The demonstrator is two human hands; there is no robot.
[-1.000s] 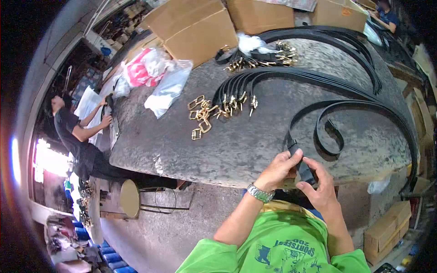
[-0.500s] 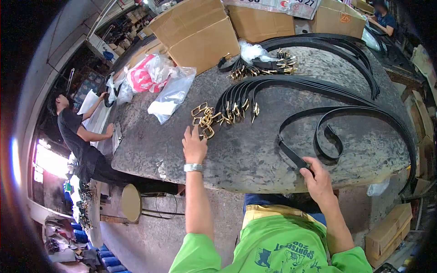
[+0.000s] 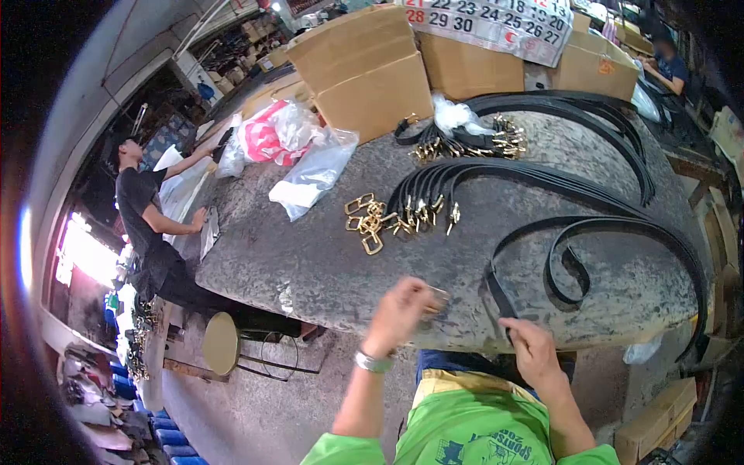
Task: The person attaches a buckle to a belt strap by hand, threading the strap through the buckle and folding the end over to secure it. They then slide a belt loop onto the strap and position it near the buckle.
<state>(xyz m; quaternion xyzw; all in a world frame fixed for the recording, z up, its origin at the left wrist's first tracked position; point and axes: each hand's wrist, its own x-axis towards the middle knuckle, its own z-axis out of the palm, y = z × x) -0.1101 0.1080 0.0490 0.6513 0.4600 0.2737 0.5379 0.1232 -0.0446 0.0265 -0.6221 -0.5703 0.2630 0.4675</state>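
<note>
My left hand (image 3: 399, 310) is closed on a small gold buckle (image 3: 436, 301), slightly blurred, above the table near its front edge. My right hand (image 3: 532, 346) pinches the end of a black strap (image 3: 500, 291), which curves back over the table (image 3: 256, 248) to the right. A pile of gold buckles (image 3: 370, 223) lies left of a row of black straps (image 3: 527, 172) with gold clasps (image 3: 422, 215) at their ends.
Cardboard boxes (image 3: 364, 70) stand along the back behind more black straps (image 3: 570, 105). Plastic bags (image 3: 310, 174) lie at the back left. A person in dark clothes (image 3: 147, 209) is at the left edge; another person (image 3: 668, 68) sits far right. A round stool (image 3: 221, 343) stands below left.
My left hand has left the buckle pile with a buckle, moving right and toward me. My right hand still holds the strap end, a little lower. The view has shifted slightly.
</note>
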